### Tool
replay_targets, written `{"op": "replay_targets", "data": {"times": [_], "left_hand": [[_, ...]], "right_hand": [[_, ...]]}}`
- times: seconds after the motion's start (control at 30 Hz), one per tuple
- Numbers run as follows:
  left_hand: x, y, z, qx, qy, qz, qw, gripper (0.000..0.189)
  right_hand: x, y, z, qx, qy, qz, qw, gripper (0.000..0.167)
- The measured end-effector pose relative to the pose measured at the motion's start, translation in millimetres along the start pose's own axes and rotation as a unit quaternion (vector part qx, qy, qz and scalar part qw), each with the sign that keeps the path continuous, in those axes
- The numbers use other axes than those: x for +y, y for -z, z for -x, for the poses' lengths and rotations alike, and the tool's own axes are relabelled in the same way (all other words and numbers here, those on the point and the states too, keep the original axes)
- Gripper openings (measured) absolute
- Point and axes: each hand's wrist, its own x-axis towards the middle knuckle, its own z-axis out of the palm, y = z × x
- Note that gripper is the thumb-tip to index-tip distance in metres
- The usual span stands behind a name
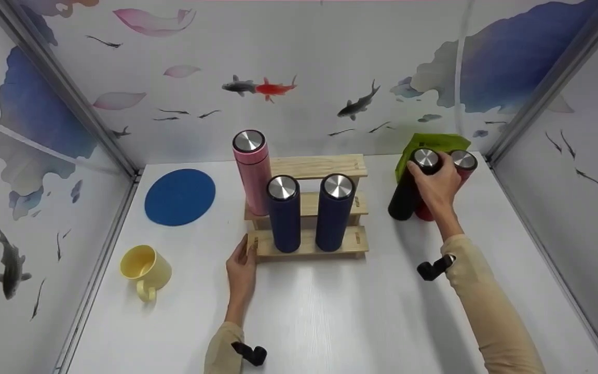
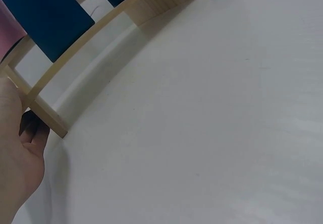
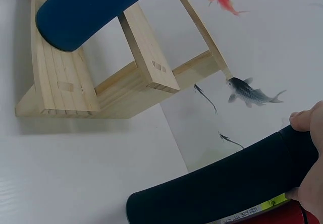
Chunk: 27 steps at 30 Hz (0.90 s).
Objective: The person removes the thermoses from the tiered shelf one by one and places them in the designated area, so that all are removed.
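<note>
My right hand (image 1: 439,182) grips a black thermos bottle (image 1: 404,196) round its upper part, just under the steel-topped lid. Close behind it stands a red thermos bottle (image 1: 464,162), partly hidden by that hand. At the left end of a three-step wooden rack (image 1: 307,248), my left hand (image 1: 242,270) holds the lowest step's edge; the left wrist view shows its fingers (image 2: 36,135) by the rack's side piece. On the lowest step stand two dark blue thermos bottles (image 1: 284,221) (image 1: 335,218), side by side. A pink thermos bottle (image 1: 254,179) is on the middle step at the left.
A bright green bag-like item (image 1: 436,139) lies behind the black and red bottles, near the back wall. Left of the rack are a round blue mat (image 1: 179,197) and a yellow mug (image 1: 153,270). Printed walls enclose the white table (image 1: 309,322) at the back and sides.
</note>
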Motion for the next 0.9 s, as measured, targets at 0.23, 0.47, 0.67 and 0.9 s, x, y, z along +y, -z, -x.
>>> {"op": "replay_targets", "data": {"times": [0.23, 0.47, 0.67, 0.9], "left_hand": [[-0.3, 0.2, -0.7, 0.002, -0.001, -0.006, 1.0, 0.046], [-0.8, 1.0, -1.4, 0.002, 0.0, -0.008, 1.0, 0.046], [-0.8, 0.9, -2.8, -0.006, 0.009, -0.002, 0.9999, 0.047], [1.1, 1.4, -0.2, -0.013, 0.017, 0.001, 0.9998, 0.049]], "right_hand": [[-9.7, 3.5, -1.3, -0.004, 0.015, 0.016, 0.9998, 0.068], [-28.8, 12.7, -5.2, -0.012, 0.035, -0.001, 0.9993, 0.065], [-46.5, 15.2, -6.8, -0.028, 0.046, -0.013, 0.9985, 0.067], [-66.8, 11.0, -2.6, -0.067, 0.054, -0.029, 0.9958, 0.069]]}}
